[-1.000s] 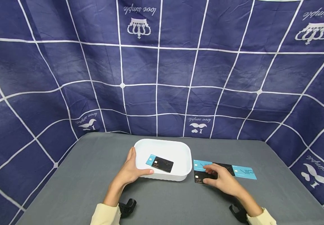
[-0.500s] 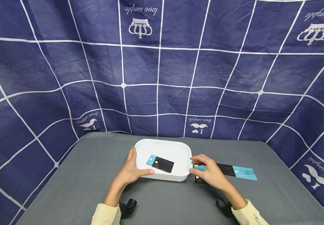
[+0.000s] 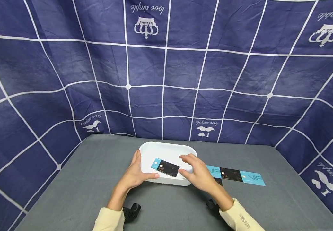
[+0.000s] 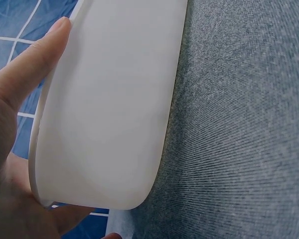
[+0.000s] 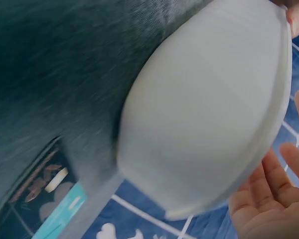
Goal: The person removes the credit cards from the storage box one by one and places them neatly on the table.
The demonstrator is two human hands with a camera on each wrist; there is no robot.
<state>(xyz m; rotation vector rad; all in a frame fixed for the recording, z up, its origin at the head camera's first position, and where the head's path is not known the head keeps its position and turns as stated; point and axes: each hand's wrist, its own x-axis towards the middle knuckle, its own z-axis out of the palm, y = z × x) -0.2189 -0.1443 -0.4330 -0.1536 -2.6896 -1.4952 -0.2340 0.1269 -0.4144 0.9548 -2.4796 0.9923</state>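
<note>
A white plastic tray (image 3: 147, 150) lies on the grey table, with a blue card (image 3: 156, 163) and a black VIP card (image 3: 169, 168) overlapping inside it. My left hand (image 3: 135, 175) grips the tray's left end, thumb along the front rim; in the left wrist view the thumb (image 4: 35, 62) lies along the rim's edge. Over the tray's right end hovers my right hand (image 3: 198, 171), thumb and index finger apart with nothing between them. The right wrist view has its fingers (image 5: 269, 194) loosely bent beside the tray's outer wall (image 5: 204, 109).
Right of the tray, a blue card (image 3: 214, 171), a black card (image 3: 231, 174) and another blue card (image 3: 252, 178) lie in a row. A further black card (image 3: 219, 181) is mostly hidden by my right hand. A blue curtain (image 3: 183, 70) with white lines hangs behind the table.
My right hand has moved left, from above the cards on the table to over the tray's right end. The left hand, tray and cards stay put.
</note>
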